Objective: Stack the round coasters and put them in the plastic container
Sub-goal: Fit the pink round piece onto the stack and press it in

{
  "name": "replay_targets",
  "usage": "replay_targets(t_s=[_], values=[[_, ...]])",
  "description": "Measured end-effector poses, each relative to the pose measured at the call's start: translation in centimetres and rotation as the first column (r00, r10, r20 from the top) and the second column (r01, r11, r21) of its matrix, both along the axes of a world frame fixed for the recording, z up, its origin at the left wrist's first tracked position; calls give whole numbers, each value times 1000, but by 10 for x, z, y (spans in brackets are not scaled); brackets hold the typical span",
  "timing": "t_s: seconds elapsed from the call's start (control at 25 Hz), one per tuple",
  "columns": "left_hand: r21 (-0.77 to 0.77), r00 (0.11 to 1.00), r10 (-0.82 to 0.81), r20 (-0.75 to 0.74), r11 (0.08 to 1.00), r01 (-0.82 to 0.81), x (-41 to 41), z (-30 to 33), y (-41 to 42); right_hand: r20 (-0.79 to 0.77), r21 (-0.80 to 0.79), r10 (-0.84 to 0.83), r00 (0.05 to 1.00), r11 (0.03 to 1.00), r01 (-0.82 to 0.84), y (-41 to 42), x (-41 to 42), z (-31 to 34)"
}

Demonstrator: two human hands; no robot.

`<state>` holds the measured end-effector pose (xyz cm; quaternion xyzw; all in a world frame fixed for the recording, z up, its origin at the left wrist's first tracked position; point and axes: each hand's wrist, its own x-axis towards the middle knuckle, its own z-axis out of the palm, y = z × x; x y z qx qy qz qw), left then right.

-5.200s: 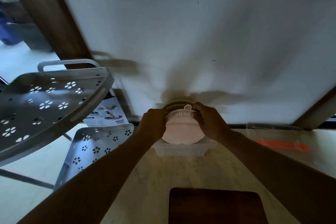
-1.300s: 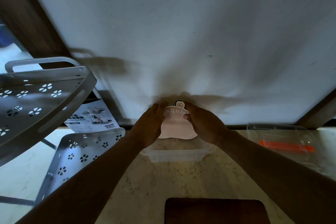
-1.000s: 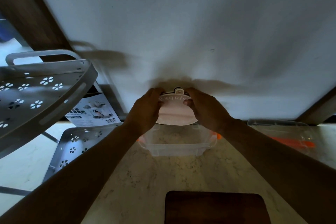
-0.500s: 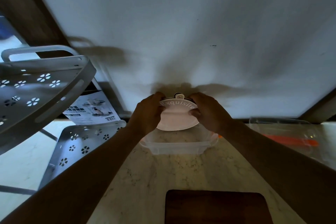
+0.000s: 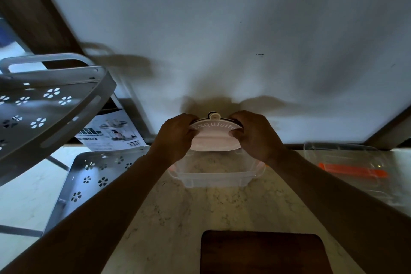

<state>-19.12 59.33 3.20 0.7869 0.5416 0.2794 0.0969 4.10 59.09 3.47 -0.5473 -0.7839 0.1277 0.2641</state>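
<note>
Since half a second ago the stack of coasters (image 5: 214, 138) has tipped a little flatter and sits slightly lower over the plastic container (image 5: 215, 177), the two hands keeping their hold on it.

Nearest the camera, a dark brown board (image 5: 264, 251) lies flat on the marbled tabletop (image 5: 222, 209). Beyond it stands the clear plastic container, open at the top, with nothing visible inside it. Both forearms reach forward over the tabletop on either side of the container.

The left hand (image 5: 175, 138) is curled around the left edge of the stack, fingers bent and closed on the rim. The right hand (image 5: 255, 135) grips the right edge the same way, thumb on the near face and fingers wrapped behind. Between them the stack is held in the air above the far edge of the container, not touching it. The top coaster is pale pink with the word "Exquisite" along its upper arc and a small hanging tab at the top; darker edges of other coasters show behind it.

To the right, a clear lid (image 5: 349, 169) with an orange strip lies on the tabletop, well apart from the container. To the left are a grey perforated rack (image 5: 44, 113), a second perforated panel (image 5: 93, 176) leaning lower down, and a printed leaflet (image 5: 111, 133) between them. A white wall (image 5: 222, 29) rises behind everything, shadowed just behind the hands.
</note>
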Motion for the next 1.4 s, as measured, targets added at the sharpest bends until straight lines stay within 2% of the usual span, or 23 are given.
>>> replay_targets(t_s=[0.08, 0.2, 0.4, 0.52, 0.68, 0.84, 0.96, 1.08, 1.2, 1.4], values=[[-1, 1000, 2, -11, 1000, -2, 2, 0, 0, -25, 21, -30, 999, 999, 31, -3, -1, -3], [-51, 993, -19, -119, 999, 13, 5, -5, 1, 32, -9, -32, 999, 999, 32, -6, -6, -12], [21, 995, 4, -101, 1000, -2, 3, -6, 1, 27, 12, -2, 1000, 1000, 1, 1, -2, -10], [-9, 995, 13, -94, 1000, -14, 3, -7, 1, 130, -17, 33, 991, 999, -31, 2, -3, -10], [26, 997, 6, -80, 1000, -4, 1, -5, 2, 80, 6, 25, 996, 1000, -26, 5, -1, -5], [-42, 993, -22, -113, 999, 18, -1, 5, 8, 148, -69, 44, 988, 997, -34, 6, -1, 1], [-67, 997, -23, -75, 998, 18, -1, 8, 9, 128, -52, 45, 991, 998, -38, 9, 2, 5], [-142, 998, 27, -58, 989, -35, 0, 8, 10, 181, -79, 87, 980, 994, -74, 7, 0, 7], [-128, 999, 47, 12, 991, -45, -4, 14, 14, 148, -43, 112, 983, 993, -107, 10, 2, 14], [-149, 997, 22, -75, 988, -33, 1, 11, 6, 179, -99, 90, 980, 992, -73, 4, -1, 10]])
